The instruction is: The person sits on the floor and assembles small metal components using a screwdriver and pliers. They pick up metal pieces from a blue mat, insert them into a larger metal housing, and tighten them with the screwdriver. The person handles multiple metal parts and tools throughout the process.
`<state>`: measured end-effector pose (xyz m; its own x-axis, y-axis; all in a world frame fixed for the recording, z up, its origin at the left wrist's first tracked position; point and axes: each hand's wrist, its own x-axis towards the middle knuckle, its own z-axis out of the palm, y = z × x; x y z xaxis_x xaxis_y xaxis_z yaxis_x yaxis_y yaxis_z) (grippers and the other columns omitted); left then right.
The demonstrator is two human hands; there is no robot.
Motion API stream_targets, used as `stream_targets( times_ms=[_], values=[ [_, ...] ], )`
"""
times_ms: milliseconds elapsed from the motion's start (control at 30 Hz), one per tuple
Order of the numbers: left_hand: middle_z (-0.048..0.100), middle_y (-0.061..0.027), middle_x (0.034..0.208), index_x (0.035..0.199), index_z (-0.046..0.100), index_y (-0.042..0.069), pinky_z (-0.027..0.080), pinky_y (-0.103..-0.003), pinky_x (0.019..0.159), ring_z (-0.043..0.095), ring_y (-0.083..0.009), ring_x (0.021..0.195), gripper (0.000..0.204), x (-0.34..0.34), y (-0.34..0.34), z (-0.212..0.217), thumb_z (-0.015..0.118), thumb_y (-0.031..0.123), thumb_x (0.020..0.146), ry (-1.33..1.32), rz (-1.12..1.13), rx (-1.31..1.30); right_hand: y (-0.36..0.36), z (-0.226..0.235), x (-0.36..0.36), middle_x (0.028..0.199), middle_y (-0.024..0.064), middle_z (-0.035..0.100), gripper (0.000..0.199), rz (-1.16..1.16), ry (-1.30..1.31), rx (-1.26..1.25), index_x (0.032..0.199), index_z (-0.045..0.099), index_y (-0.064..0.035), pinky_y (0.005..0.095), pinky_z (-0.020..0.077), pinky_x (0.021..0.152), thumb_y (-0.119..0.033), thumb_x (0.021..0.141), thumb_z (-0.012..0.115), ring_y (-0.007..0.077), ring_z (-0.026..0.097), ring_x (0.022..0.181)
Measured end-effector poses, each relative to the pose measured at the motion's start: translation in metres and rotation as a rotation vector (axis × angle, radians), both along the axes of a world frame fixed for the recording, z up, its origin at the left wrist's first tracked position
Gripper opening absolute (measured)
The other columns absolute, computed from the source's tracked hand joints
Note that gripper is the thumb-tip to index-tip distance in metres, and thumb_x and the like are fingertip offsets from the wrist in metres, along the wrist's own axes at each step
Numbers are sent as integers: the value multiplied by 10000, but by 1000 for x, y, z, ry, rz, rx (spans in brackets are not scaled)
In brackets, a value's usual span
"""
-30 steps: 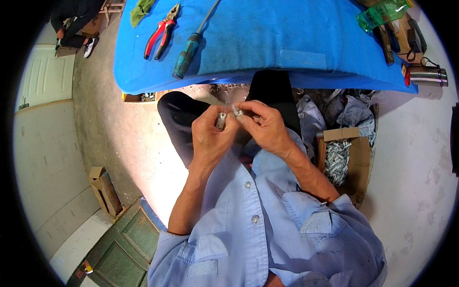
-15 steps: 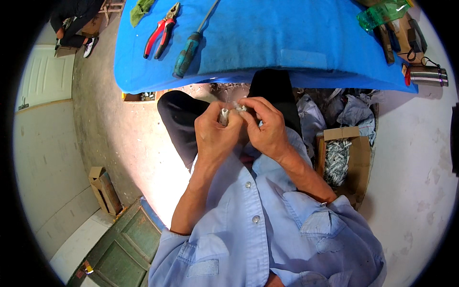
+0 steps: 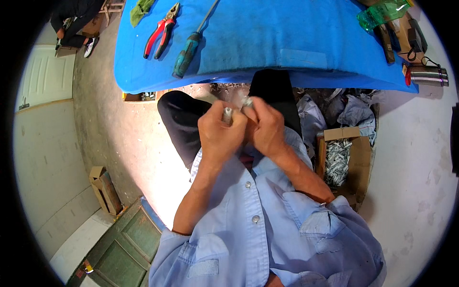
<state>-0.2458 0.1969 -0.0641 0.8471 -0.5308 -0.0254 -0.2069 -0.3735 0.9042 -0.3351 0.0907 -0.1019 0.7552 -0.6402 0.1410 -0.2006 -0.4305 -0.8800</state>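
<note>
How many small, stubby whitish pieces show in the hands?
2. One stubby whitish piece is pinched in the bare left hand; a second whitish piece is in the bare right hand. Both are blurred; more may be hidden.

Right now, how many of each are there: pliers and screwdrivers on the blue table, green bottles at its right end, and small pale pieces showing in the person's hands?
Pliers: 1
Screwdriver: 1
Green bottle: 1
Small pale pieces: 2, one in the left hand, one, blurred, in the right hand
Total: 5
</note>
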Motion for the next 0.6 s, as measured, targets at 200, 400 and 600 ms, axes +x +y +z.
stream_targets(
  times_ms=[200,400,600],
  values=[
    [652,-104,682,929,711,-19,477,-304,565,594,-121,602,100,5,4,-12,704,63,873,87,17,-40,-22,6,-11,804,110,673,190,85,-59,388,1090,648,0,363,516,618,-174,1076,571,241,666,688],
    [648,-11,739,1001,721,-24,443,-246,594,549,-56,665,135,20,14,-12,691,84,926,241,-1,-11,-13,-1,-13,832,9,615,311,206,-162,872,1140,648,12,238,469,618,-260,1130,498,64,547,696],
    [686,-20,813,1039,716,-31,474,-223,637,599,-62,715,157,26,18,-15,678,88,944,259,-4,-38,-19,-2,-16,810,2,605,325,154,-157,970,1126,656,7,239,448,600,-275,1128,495,72,544,675]
  ],
)
